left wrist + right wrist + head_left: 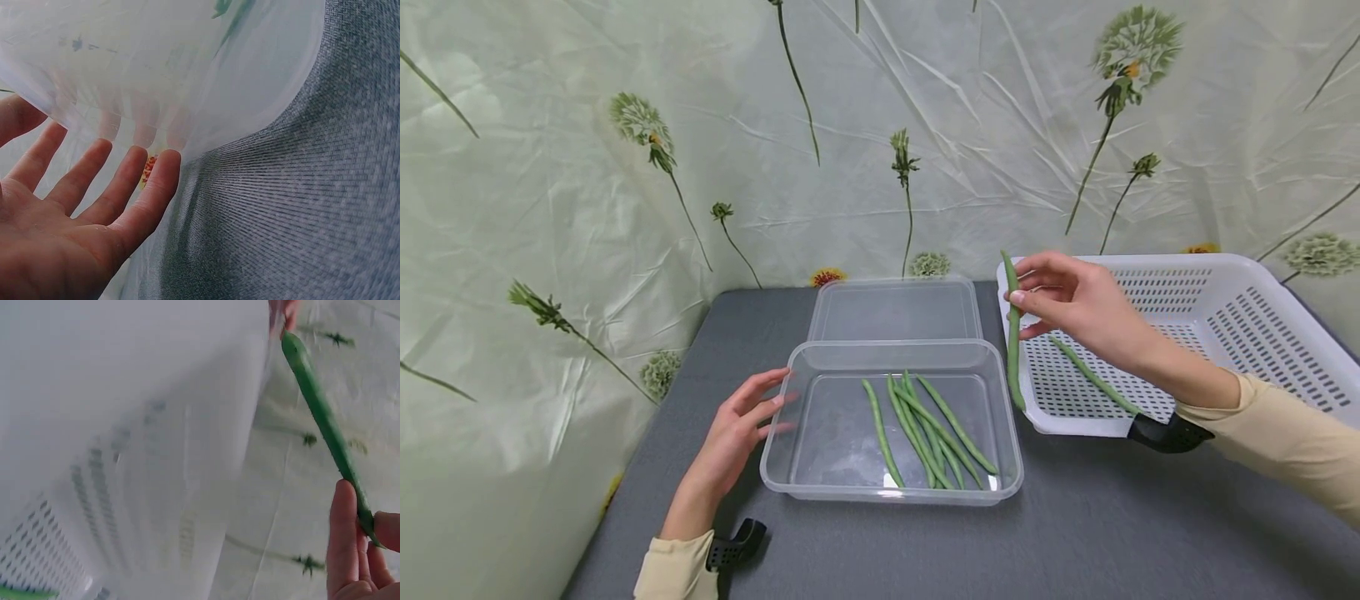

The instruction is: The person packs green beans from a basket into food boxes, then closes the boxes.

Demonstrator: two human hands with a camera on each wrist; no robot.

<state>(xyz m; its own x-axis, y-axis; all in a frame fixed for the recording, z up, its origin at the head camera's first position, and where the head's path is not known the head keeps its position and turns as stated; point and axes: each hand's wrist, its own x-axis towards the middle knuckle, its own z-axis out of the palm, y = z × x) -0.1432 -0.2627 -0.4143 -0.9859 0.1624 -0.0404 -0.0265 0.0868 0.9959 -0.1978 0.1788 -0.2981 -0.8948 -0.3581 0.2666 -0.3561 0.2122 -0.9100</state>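
Observation:
My right hand pinches a green bean near its upper end, between thumb and fingers, over the left rim of the white basket. In the right wrist view the held green bean slants away from the fingertips. One more green bean lies in the basket. Several green beans lie in the clear plastic container. At that container's left wall is my left hand, fingers spread and nearly straight. In the left wrist view, the left hand has its fingertips right at the clear wall.
The white perforated basket stands on the right of the grey cloth-covered table. Behind the container lies a clear lid. A flower-printed sheet hangs along the table's back and left.

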